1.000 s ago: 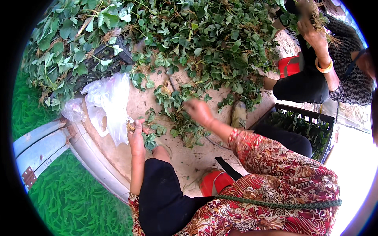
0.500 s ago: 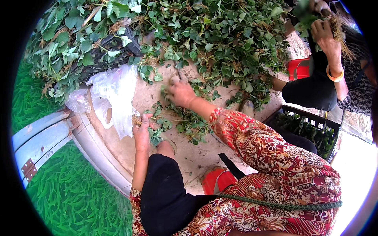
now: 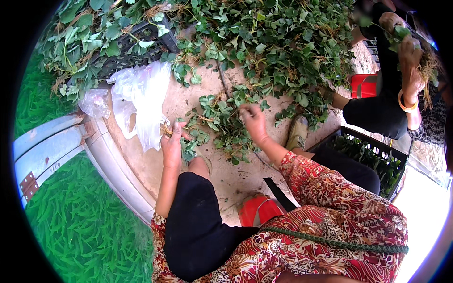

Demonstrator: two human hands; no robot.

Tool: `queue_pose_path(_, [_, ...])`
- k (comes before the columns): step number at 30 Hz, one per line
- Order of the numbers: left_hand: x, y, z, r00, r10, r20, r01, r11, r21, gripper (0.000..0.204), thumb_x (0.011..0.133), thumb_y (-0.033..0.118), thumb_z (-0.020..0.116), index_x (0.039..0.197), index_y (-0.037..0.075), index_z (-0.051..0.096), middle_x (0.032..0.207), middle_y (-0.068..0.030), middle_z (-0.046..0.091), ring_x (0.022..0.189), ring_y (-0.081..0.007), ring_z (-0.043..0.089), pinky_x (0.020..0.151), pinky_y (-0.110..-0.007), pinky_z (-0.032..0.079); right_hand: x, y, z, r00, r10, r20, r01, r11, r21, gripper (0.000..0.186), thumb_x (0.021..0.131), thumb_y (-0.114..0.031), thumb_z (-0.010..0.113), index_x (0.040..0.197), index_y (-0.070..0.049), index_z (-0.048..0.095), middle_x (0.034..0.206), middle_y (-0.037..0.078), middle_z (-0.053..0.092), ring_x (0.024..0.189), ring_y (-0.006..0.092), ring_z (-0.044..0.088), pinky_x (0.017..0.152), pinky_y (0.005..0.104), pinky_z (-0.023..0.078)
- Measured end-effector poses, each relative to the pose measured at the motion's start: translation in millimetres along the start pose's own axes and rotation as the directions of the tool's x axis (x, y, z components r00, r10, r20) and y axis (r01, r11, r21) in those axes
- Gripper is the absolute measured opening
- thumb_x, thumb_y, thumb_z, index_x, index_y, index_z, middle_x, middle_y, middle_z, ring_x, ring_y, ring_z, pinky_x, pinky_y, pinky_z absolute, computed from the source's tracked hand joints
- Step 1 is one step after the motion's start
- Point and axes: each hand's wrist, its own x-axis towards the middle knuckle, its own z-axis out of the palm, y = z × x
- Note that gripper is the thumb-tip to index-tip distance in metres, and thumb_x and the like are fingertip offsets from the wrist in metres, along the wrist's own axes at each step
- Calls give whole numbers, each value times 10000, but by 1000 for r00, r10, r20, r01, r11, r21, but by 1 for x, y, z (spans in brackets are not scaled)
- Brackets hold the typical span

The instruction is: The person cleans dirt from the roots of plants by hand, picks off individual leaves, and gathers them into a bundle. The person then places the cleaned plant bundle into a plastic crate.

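My left hand [image 3: 173, 139] is closed on a small bundle of leafy plants [image 3: 188, 148] with pale brown roots, beside a crumpled white plastic bag [image 3: 144, 104]. My right hand [image 3: 252, 120], to its right, has curled fingers among loose plants; whether they grip anything I cannot make out. Those loose plants [image 3: 212, 113] lie on a pale, dirt-strewn floor [image 3: 165, 179] in front of a large heap of similar plants [image 3: 264, 33]. A thin dark rod [image 3: 222, 75] lies partly under the leaves.
A co-worker [image 3: 410, 70] at the right holds a rooted plant bunch. Below them stands a black crate [image 3: 358, 146] of leaves. Red stools [image 3: 255, 212] sit low. Another black crate [image 3: 165, 37] lies under the heap. A curved pale metal frame [image 3: 47, 141] edges the left side.
My right hand reached forward-left into the loose plants, then shifted back to the right. My left hand still holds its bundle and appears slightly higher in view. The co-worker's hands moved a little.
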Motion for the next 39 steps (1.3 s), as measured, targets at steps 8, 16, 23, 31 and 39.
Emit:
queue_pose_path(8, [1,-4,-2,998,-18,54,15,999,42,363,908,346,571,961,-7,639,616,-13,546,623,-87,508,662,-236,408,65,-25,16,853,-365,373,522,610,-596,303,756,-73,612,1030,-194,660,971,83,565,928,247,554,801,322,464])
queue_pose_path(16, [-2,3,4,997,22,72,-27,997,68,307,893,289,601,936,-11,649,645,-24,580,621,-96,539,653,-253,438,84,-33,40,711,-189,677,697,316,-644,263,733,-103,565,969,-186,648,1058,86,529,1056,283,496,868,381,437])
queue_pose_path(23, [-11,60,36,672,613,416,-726,437,531,302,719,111,705,1016,75,661,945,-74,655,874,-267,597,764,-337,475,28,-93,18,725,-224,651,638,574,-514,151,754,-155,611,890,-90,610,852,123,625,863,305,585,784,410,463])
queue_pose_path(31, [-5,32,33,671,457,583,-700,133,702,384,601,82,688,983,88,648,876,-37,605,829,-252,517,762,-388,387,-7,-113,19,724,-25,689,160,978,-132,104,831,-79,622,916,-21,608,884,87,643,834,135,612,750,284,498])
queue_pose_path(39, [-8,13,14,821,437,366,-566,543,621,230,707,137,709,891,5,671,997,-87,637,992,-260,543,907,-385,392,154,-64,-50,878,-426,219,364,297,-883,197,773,-90,595,959,-114,656,952,100,594,929,283,560,788,393,498])
